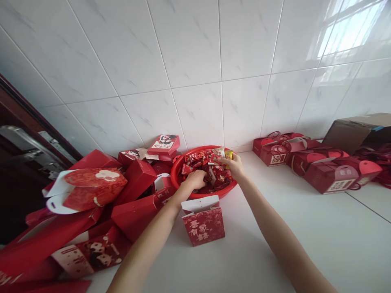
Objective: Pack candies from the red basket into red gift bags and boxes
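Observation:
A round red plastic basket (174, 173) holds a heap of wrapped candies (195, 158), most of them in red wrappers. My left hand (197, 179) reaches down into the heap with its fingers curled; the fingertips and whatever they grip are hidden. Over the basket's right rim, my right hand (234, 165) is closed on a small yellow packet (228, 154). A pale wrapped piece (218, 152) lies right beside its fingers. Upright in front of the basket stands a red gift box (204, 226) with white lettering, its top open, touched by neither hand.
Red cartons and open gift boxes (134, 179) pile up on the left. Closed red gift boxes with handles (330, 175) line the right, near a brown cardboard box (351, 132). A tiled wall (195, 114) rises behind the white tabletop (253, 252). A door handle (21, 142) is at far left.

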Tool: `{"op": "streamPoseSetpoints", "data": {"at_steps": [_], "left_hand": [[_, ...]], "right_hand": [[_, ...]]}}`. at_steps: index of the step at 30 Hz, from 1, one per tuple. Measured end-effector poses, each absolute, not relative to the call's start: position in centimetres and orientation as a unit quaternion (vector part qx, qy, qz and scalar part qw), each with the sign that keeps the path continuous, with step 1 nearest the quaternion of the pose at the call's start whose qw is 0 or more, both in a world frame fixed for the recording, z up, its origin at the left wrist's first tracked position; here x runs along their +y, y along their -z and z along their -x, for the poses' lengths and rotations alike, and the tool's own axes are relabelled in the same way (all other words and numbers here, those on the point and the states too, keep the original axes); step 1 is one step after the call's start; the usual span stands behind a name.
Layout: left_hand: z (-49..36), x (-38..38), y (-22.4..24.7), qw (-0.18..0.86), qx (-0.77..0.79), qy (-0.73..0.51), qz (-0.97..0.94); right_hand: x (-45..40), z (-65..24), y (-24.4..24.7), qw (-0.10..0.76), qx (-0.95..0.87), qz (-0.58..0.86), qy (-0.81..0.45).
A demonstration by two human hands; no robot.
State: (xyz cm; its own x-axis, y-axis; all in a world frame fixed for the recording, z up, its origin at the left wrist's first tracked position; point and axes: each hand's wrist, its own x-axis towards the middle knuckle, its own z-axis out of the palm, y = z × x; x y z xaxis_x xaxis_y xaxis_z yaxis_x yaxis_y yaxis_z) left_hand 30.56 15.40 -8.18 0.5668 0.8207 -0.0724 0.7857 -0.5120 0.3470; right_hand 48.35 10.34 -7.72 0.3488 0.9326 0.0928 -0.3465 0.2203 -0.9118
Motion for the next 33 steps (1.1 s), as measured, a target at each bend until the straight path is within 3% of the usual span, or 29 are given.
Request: {"op": "streamPoseSetpoints", "data": {"at_steps": [14, 21, 28, 33], "left_hand": [[-29.1, 14.8, 7.3, 0.337, 0.469, -0.397, -0.714], [-28.2, 12.2, 6.8, 0.531, 0.266, -0.559, -0.579], [-28.5, 10.2, 5.9, 0.498, 0.236, -0.563, -0.616], [-28.7, 9.3, 5.4, 0.563, 0.209, -0.535, -0.595]], "right_hand": [[10.4, -48.4, 7.7, 0.697, -0.339, 0.417, -0.474], [10.1, -48.5, 7.4, 0.701, -0.34, 0.407, -0.477], [9.9, -48.4, 7.3, 0.705, -0.343, 0.389, -0.483], [9.9, -48.4, 7.3, 0.699, -0.349, 0.392, -0.486]]}}
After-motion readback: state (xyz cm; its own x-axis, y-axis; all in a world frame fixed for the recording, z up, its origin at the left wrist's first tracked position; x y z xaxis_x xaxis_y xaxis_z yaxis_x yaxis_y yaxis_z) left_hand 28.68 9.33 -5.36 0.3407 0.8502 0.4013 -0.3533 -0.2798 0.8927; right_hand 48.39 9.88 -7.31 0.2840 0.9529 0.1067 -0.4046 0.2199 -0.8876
